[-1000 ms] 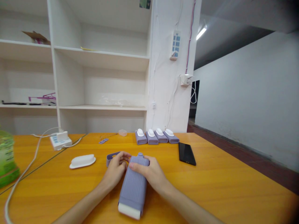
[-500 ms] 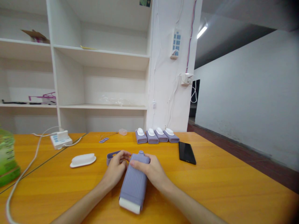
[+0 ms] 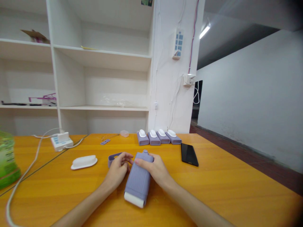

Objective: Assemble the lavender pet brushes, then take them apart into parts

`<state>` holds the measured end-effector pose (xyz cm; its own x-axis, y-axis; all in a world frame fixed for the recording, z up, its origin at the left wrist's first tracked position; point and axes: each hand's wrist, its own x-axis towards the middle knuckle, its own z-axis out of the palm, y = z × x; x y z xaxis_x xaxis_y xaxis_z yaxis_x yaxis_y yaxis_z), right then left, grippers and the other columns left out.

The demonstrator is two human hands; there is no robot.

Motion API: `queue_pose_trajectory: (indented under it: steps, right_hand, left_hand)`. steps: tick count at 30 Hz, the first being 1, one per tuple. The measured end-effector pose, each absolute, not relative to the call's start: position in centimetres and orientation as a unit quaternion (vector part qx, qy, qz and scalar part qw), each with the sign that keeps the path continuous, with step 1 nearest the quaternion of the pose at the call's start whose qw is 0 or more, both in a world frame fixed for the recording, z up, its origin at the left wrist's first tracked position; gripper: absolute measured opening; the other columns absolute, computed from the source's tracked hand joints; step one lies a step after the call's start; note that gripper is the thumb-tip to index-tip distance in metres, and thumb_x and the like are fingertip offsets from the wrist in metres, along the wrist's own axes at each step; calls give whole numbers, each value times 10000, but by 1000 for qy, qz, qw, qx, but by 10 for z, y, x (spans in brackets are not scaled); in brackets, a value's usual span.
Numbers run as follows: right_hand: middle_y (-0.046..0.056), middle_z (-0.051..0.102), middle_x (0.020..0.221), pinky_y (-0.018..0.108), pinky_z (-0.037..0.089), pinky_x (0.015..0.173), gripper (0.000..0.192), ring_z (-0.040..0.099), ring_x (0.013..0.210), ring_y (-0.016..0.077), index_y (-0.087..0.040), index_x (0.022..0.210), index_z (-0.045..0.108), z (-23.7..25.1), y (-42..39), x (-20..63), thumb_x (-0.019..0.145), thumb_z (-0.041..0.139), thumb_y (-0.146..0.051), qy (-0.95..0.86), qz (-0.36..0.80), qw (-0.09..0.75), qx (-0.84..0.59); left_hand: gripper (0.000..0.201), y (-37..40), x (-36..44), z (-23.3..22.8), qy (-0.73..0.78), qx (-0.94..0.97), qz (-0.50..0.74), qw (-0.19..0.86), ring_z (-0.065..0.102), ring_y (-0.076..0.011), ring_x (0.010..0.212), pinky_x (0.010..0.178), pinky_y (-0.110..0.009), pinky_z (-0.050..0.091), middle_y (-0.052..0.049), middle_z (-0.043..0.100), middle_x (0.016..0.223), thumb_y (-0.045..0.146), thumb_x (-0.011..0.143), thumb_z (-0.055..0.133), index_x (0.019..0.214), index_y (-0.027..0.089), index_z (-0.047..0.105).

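Ribbed purple plastic case [image 3: 139, 181] is to the left of the flat black phone [image 3: 189, 154], and nearer than it. The right hand [image 3: 158, 168] has its grip clasped around the case; whether the left hand [image 3: 119, 167] grasps anything, I cannot tell. The present step seems to be steadying the case, so the next move probably calls for a firm right grip. It looks long and flat, with a small purple knob [image 3: 145, 151] toward the phone and a white end piece [image 3: 134, 199] away from it.
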<state>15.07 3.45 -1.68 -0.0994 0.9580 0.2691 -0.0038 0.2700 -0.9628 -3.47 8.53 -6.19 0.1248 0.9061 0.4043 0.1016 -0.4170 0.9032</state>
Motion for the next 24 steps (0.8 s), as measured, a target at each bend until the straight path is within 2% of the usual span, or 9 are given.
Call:
queue_pose_trajectory:
  steps: [3, 9, 13, 17, 20, 24]
  right_hand:
    - [46, 729, 786, 258, 490, 624, 371, 643, 693, 186, -127, 836, 724, -18, 40, 154, 701, 822, -458, -596, 423, 538, -419]
    - [65, 756, 833, 267, 498, 634, 416, 678, 747, 213, -132, 868, 731, -21, 54, 166, 734, 784, -522, -619, 332, 538, -467]
    - [86, 766, 883, 289, 488, 655, 475, 693, 778, 242, -152, 921, 733, -15, 63, 179, 732, 761, -586, -626, 223, 531, -525]
    - [156, 752, 981, 341, 456, 730, 538, 689, 895, 319, -163, 1004, 700, -5, 66, 193, 749, 727, -636, -620, 82, 512, -589]
    - [154, 744, 936, 350, 423, 744, 461, 680, 885, 332, -188, 1015, 667, -1, 65, 201, 818, 680, -604, -646, -4, 475, -598]
    - [129, 739, 928, 333, 400, 791, 278, 675, 887, 302, -210, 964, 660, -3, 65, 205, 834, 711, -449, -715, -74, 411, -560]
  left_hand:
    - [330, 86, -35, -63, 388, 646, 537, 378, 689, -216, 784, 708, -311, 530, -51, 711, 818, 133, 651, 493, 941, 163, 648]
    - [328, 83, -33, -62, 394, 637, 541, 383, 616, -157, 579, 571, -275, 492, -32, 698, 787, 162, 631, 498, 934, 166, 625]
    - [343, 81, -33, -60, 395, 634, 540, 388, 584, -135, 518, 529, -264, 467, -23, 694, 783, 171, 606, 495, 929, 170, 609]
    - [383, 79, -33, -58, 399, 632, 537, 391, 581, -132, 516, 512, -255, 444, -22, 689, 781, 173, 572, 475, 934, 168, 601]
    - [386, 77, -32, -54, 403, 629, 536, 392, 573, -131, 515, 504, -252, 435, -19, 681, 774, 181, 559, 470, 924, 169, 598]
    - [379, 75, -30, -51, 407, 628, 534, 395, 580, -133, 518, 503, -250, 431, -19, 683, 779, 188, 556, 478, 916, 177, 597]
